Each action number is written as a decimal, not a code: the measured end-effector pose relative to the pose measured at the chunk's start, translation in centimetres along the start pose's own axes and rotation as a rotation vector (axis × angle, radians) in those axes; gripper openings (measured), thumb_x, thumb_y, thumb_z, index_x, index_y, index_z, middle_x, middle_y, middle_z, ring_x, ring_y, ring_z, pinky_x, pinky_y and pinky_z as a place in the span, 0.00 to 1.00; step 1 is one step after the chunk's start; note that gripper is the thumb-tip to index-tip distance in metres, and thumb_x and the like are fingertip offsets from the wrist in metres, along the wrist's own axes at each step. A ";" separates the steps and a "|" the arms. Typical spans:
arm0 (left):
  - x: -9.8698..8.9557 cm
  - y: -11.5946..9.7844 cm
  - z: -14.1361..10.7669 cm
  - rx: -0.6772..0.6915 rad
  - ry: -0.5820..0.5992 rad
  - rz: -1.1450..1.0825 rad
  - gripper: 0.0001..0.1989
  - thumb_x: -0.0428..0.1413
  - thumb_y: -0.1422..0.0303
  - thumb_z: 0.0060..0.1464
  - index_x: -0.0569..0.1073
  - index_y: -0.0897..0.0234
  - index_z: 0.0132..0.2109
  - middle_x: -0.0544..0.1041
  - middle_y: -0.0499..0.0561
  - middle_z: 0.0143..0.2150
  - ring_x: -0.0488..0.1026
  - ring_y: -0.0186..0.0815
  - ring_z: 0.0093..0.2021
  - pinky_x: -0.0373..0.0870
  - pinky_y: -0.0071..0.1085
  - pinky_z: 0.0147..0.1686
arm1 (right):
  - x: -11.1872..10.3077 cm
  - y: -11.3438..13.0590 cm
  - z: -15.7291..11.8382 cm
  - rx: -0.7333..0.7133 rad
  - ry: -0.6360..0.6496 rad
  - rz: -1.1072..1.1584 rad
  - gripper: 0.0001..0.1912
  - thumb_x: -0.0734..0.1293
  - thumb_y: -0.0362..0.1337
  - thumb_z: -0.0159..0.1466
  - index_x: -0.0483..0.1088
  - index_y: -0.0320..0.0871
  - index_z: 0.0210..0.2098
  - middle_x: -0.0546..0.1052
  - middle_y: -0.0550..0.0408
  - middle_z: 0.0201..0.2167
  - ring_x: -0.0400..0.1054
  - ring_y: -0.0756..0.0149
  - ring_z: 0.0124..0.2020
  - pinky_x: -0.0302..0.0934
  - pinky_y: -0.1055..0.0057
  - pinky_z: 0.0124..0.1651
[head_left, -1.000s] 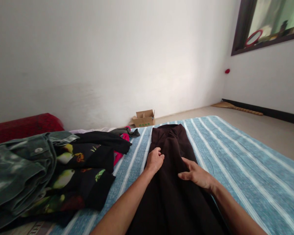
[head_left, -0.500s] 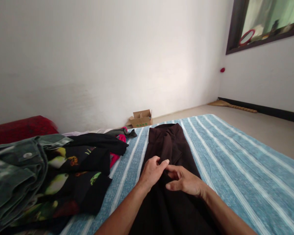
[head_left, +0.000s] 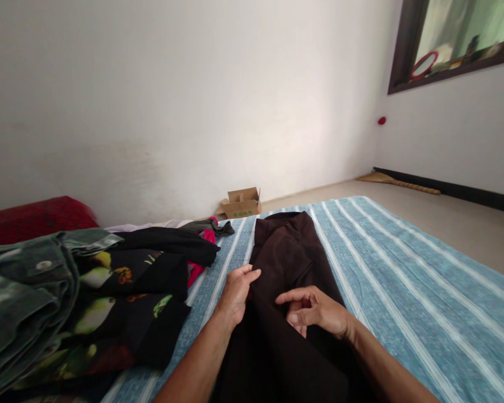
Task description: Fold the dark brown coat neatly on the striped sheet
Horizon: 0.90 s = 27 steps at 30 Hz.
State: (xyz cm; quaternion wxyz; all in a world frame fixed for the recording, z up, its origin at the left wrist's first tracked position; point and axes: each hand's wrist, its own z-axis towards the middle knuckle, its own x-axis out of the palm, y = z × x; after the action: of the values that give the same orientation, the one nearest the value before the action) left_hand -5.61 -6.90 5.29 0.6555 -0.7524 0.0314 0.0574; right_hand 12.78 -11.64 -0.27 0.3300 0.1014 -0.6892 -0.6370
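Note:
Dark brown trousers (head_left: 277, 252) lie lengthwise in front of me on a blue-and-white striped sheet (head_left: 386, 280), with creases and a raised fold in the cloth. My left hand (head_left: 237, 291) grips their left edge between thumb and fingers, lifting it a little. Over the middle of the trousers is my right hand (head_left: 315, 310), its index finger stretched to the left and the other fingers loosely bent below the thumb. It appears to hold no cloth. The near end of the trousers runs out of view at the bottom.
To the left lie a grey-green denim garment (head_left: 25, 302) and black printed clothing (head_left: 143, 313). Behind them is a red item (head_left: 37, 218). A cardboard box (head_left: 241, 204) stands beyond the sheet by the wall; a broom-like object (head_left: 397, 182) lies on the floor at right.
My left hand has moved left from the middle of the trousers to their left edge, spreading the cloth there. The hands are now apart; my right hand has barely shifted.

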 end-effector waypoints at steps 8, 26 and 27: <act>-2.4 -1.1 1.9 -0.089 -0.051 -0.342 0.08 0.60 0.74 0.37 0.70 0.65 0.29 0.77 0.48 0.25 0.74 0.34 0.23 0.70 0.28 0.27 | -0.7 -0.3 0.1 -0.043 -0.088 -0.029 0.28 0.72 0.43 0.51 0.67 0.35 0.47 0.76 0.53 0.24 0.68 0.70 0.18 0.59 0.75 0.22; -2.8 -0.5 2.4 -0.143 -0.081 -0.380 0.05 0.58 0.78 0.41 0.71 0.67 0.29 0.78 0.50 0.24 0.75 0.35 0.23 0.71 0.28 0.28 | -1.3 -1.2 0.8 -0.009 -0.385 -0.145 0.16 0.69 0.41 0.50 0.66 0.38 0.34 0.69 0.63 0.13 0.55 0.77 0.10 0.46 0.79 0.13; -2.9 -0.3 2.4 -0.147 -0.078 -0.374 0.05 0.58 0.78 0.41 0.71 0.67 0.29 0.78 0.50 0.24 0.75 0.35 0.23 0.71 0.28 0.28 | -1.4 -1.3 0.8 -0.008 -0.391 -0.142 0.16 0.69 0.41 0.50 0.66 0.38 0.34 0.69 0.63 0.13 0.55 0.77 0.10 0.46 0.79 0.13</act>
State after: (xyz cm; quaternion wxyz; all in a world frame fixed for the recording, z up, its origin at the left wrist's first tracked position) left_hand -8.56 -4.54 5.66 0.5989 -0.7881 -0.1383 -0.0340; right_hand 12.99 -10.41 -1.88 0.1447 0.0229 -0.7287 -0.6690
